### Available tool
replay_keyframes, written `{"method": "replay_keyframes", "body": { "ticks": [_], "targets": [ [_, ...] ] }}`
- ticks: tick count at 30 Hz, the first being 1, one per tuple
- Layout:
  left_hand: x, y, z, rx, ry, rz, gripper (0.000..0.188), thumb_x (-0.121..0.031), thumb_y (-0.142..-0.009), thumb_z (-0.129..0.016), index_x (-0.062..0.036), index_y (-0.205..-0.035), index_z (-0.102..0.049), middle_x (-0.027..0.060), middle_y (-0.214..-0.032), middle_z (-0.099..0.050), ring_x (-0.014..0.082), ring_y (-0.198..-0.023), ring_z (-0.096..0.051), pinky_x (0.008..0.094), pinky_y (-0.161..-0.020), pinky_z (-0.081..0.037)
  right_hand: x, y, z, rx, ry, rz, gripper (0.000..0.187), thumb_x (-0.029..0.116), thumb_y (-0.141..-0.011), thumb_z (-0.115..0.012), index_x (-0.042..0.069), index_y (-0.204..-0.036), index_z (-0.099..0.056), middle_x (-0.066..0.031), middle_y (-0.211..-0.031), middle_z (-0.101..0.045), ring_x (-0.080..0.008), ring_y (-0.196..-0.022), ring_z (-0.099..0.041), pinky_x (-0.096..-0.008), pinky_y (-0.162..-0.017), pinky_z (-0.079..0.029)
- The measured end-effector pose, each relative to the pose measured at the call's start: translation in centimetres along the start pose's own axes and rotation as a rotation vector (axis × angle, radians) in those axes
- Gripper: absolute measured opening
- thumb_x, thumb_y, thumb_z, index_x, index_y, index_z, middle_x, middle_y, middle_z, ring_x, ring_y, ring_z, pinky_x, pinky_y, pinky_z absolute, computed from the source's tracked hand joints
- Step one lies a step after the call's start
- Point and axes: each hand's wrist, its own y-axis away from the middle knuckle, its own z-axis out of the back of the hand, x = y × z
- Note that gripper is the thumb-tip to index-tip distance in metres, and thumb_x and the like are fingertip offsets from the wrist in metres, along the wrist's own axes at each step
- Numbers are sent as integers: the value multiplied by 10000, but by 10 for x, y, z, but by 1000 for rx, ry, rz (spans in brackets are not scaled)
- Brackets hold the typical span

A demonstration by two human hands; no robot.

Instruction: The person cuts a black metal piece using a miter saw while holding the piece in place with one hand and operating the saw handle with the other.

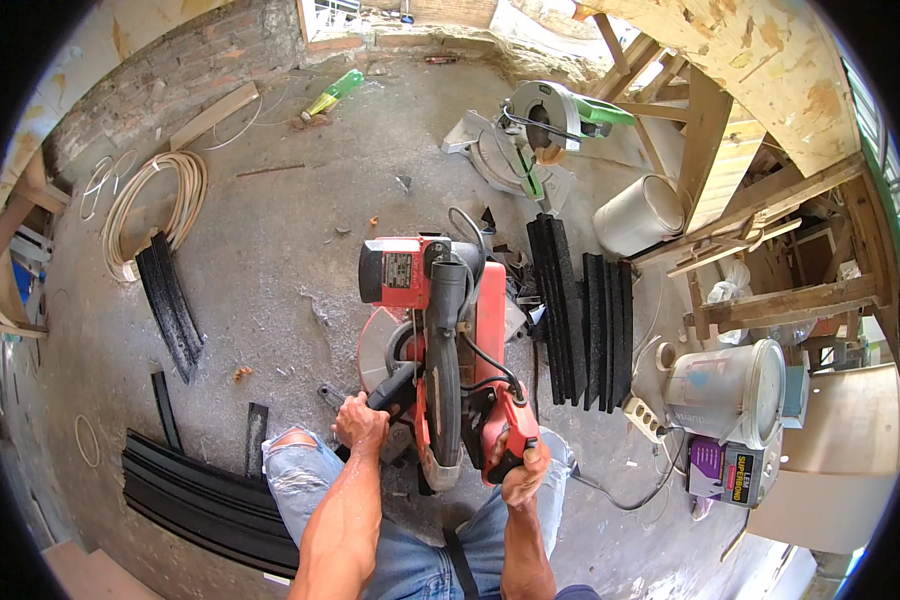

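Note:
A red miter saw (491, 310) stands on the floor in front of my knees, its motor housing at the far side. My right hand (526, 476) is wrapped round the red and black handle (503, 430) at the saw's near right. At the saw's left side, my left hand (360, 422) is closed on a dark piece (393, 389). Whether that piece belongs to the saw or is loose, I cannot tell. The cutting area under the saw head is mostly hidden.
Black ribbed mouldings lie right of the saw (558, 310) and at lower left (200, 500). A green miter saw (547, 115), white buckets (727, 393), a power strip (644, 418) and wooden frames stand at right. A coiled hose (120, 215) lies at left.

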Motion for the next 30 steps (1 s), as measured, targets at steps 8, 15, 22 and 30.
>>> {"method": "replay_keyframes", "body": {
  "ticks": [8, 15, 22, 30],
  "targets": [
    [0, 0, 2, 9, -1, 5, 360, -272, -708, -746, -150, -1041, -685, 98, -1054, -647, 352, -1056, -634, 564, -908, -469, -6, 2, 3, 6, 14, 18, 789, 785, -788, -488, 13, -901, -601, -14, -618, -557, -102, -502, -524, -240, -451, -403],
    [-5, 0, 6, 58, -28, 54, 453, -266, -666, -779, -168, -1100, -696, 108, -1104, -663, 366, -1070, -632, 496, -917, -487, -9, 1, 5, 3, -34, 0, 752, 742, -783, -532, 4, -911, -607, -26, -628, -572, -107, -518, -533, -239, -466, -417],
    [1, -1, 2, 37, -4, 4, 347, -246, -699, -719, -132, -1026, -684, 110, -1063, -643, 367, -1062, -628, 572, -916, -461, -6, 1, 3, 11, -21, 12, 740, 729, -794, -523, 2, -902, -608, -28, -612, -564, -110, -501, -524, -241, -463, -408],
    [-6, 2, 6, 40, -7, 25, 468, -295, -665, -790, -172, -1107, -694, 111, -1091, -663, 374, -1081, -626, 506, -924, -481, -7, 1, 5, 5, 41, 63, 724, 709, -833, -478, -3, -884, -603, -29, -605, -561, -115, -496, -522, -244, -454, -394]
  ]
}}
